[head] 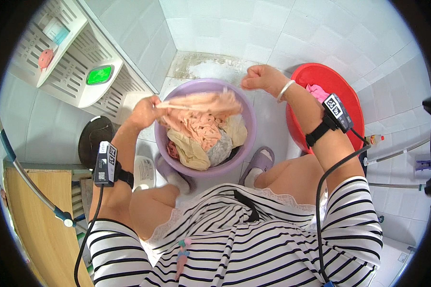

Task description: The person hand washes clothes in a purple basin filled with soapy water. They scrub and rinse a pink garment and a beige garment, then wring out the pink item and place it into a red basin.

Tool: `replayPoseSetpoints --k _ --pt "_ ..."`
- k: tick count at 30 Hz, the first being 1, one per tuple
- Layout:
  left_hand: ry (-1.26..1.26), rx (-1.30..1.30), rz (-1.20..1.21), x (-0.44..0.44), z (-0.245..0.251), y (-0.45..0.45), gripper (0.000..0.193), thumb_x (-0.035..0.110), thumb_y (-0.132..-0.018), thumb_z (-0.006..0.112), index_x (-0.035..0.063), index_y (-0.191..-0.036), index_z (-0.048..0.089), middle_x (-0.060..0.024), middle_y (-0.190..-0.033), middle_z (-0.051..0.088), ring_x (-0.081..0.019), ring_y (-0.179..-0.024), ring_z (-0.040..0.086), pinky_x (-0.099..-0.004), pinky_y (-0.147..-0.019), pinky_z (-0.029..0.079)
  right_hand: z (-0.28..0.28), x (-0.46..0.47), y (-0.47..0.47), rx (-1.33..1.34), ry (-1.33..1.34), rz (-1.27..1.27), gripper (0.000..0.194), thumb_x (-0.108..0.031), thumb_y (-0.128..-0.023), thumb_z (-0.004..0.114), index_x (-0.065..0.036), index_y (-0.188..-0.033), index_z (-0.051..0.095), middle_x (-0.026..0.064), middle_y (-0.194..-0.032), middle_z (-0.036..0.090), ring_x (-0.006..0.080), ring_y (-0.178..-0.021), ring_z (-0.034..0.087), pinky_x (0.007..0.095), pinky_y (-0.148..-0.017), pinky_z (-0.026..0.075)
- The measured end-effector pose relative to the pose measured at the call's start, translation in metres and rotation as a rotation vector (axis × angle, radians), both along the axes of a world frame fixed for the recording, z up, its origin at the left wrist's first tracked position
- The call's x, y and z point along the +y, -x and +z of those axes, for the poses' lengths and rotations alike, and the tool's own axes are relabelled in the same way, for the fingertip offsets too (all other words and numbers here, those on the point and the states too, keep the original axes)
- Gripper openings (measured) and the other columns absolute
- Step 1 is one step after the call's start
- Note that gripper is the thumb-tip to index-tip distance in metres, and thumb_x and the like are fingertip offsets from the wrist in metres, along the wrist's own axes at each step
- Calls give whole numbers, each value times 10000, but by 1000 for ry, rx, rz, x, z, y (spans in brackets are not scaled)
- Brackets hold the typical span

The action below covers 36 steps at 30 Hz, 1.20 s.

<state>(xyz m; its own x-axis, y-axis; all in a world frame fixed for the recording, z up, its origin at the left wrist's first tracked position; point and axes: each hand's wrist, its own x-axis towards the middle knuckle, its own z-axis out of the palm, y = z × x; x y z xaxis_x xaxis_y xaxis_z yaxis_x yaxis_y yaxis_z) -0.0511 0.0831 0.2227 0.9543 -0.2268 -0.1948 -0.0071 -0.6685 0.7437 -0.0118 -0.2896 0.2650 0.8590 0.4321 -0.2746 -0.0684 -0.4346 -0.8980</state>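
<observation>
My left hand grips the edge of a peach patterned garment, which is partly lifted and blurred by motion. The rest of the garment lies on other laundry in a lilac plastic basin. Beneath it are a cream cloth, a grey cloth and a dark red cloth. My right hand is curled into a fist above the floor, right of the basin and apart from the garment. Nothing shows in its fingers. A white bracelet circles that wrist.
A red tub holding a pink cloth stands at right against the tiled wall. Left are a white corner shelf, a dark round container, a white bucket and a wooden board. My slippered feet flank the basin.
</observation>
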Motion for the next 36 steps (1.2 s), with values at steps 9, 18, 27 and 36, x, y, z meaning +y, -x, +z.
replayPoseSetpoints --k 9,18,27,36 --pt "485 468 -98 -24 -60 -17 139 91 -761 646 72 -747 509 -13 -740 552 -87 -720 537 -204 -652 427 -146 88 12 -37 290 361 371 -280 -767 641 -88 -1076 568 102 -1028 609 233 -932 576 328 -817 452" --pt "-558 171 -516 -69 -130 38 392 341 -751 636 68 -1027 581 -171 -931 614 -313 -898 592 -383 -792 468 -242 102 39 -176 583 400 279 -208 -725 644 -87 -966 574 114 -887 600 297 -818 587 387 -751 468" --pt "-105 340 -38 25 -172 -3 102 130 -807 551 54 -872 572 -141 -782 611 -242 -695 592 -328 -670 468 -170 -18 -49 320 -198 -206 133 -142 -794 598 -57 -798 497 -34 -712 476 33 -656 439 228 -560 408" --pt "-291 -179 124 -45 -188 -54 309 293 -847 537 48 -1030 579 -174 -982 596 -321 -908 577 -384 -813 449 -207 52 -24 -457 519 124 369 -244 -843 509 -97 -1181 495 178 -1021 562 349 -984 530 412 -850 429"
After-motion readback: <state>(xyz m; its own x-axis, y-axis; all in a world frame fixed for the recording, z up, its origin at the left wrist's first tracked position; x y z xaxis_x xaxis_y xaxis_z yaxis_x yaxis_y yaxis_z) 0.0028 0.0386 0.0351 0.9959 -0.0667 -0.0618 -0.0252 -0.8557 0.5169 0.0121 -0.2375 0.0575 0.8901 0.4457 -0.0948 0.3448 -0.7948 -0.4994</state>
